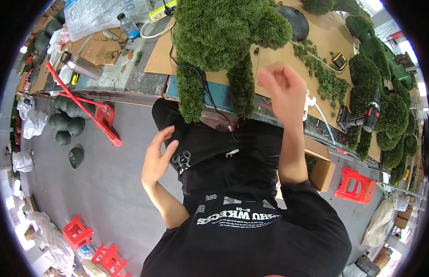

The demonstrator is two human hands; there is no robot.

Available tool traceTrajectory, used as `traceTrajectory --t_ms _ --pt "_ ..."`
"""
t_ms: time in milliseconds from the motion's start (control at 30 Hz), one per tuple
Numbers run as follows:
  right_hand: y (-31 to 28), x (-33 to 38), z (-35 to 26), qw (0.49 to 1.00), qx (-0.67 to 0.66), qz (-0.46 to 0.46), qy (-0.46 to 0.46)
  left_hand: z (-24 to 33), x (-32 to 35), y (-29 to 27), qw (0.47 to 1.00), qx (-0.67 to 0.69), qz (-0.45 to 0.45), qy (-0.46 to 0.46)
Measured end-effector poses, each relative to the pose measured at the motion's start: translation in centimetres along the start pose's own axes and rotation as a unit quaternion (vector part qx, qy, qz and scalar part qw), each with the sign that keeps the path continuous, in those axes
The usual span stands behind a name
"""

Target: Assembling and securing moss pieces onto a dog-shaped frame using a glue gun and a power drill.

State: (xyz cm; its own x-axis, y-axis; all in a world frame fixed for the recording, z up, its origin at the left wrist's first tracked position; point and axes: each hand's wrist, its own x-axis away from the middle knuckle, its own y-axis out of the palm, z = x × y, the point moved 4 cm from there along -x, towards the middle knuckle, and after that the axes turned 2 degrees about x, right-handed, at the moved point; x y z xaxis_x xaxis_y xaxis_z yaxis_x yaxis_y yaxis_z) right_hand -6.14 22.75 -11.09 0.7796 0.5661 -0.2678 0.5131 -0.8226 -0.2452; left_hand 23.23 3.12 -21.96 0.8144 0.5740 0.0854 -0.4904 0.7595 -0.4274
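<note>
While the left hand point(156, 157) hangs in the air over the grey floor point(108, 184), its fingers are spread and released, holding nothing. It sits below the bench's near edge, just left of the person's black shirt point(242, 231), and touches no object. Nearest to it is the left leg of the green moss figure point(223, 37), which stands on the bench point(131, 78) and hangs its two legs over that near edge.

Right hand point(281, 87): raised in front of the near edge, just right of the figure's right leg. Motion-blurred; fingers look curled, but whether they pinch anything cannot be told. No clear contact with the figure.

A black cable point(210, 99) runs down from the figure between its legs and across the shirt.

Bench surface: cardboard sheet point(320, 37) under the figure; loose moss scraps point(325, 78) to the right of it; a cordless drill point(362, 117) near the right end; more moss-covered shapes point(385, 101) along the right edge. Toward the left end, a steel flask point(83, 67), a water bottle point(129, 25) and a clear plastic bag point(99, 14).

Floor: a red stool point(355, 184) at right beside a cardboard box point(323, 171); red stools point(78, 231) at lower left; a red frame point(92, 113) leaning at the bench's left near edge.
</note>
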Motion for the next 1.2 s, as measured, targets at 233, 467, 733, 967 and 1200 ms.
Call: traceTrajectory --t_ms 233,467,733,967,1200 --pt "4.0 -6.0 -1.4 0.997 0.056 -0.036 0.047 -0.8 -5.7 3.6 0.988 0.098 0.118 -0.022" --pt "3.3 -7.4 0.1 0.996 0.09 0.009 -0.01 1.9 -5.8 8.0 0.993 0.028 0.113 -0.017" --pt "-0.5 -8.3 0.4 0.995 0.015 0.067 -0.071 2.9 -6.2 12.7 0.993 0.109 0.03 -0.016" --pt "-1.0 -8.4 2.8 0.994 -0.002 0.056 -0.098 4.2 -5.7 11.9 0.996 0.083 0.015 -0.013" --pt "-1.1 -8.6 3.1 0.996 -0.006 0.029 -0.084 4.5 -6.0 11.1 1.0 0.001 0.0 -0.028"
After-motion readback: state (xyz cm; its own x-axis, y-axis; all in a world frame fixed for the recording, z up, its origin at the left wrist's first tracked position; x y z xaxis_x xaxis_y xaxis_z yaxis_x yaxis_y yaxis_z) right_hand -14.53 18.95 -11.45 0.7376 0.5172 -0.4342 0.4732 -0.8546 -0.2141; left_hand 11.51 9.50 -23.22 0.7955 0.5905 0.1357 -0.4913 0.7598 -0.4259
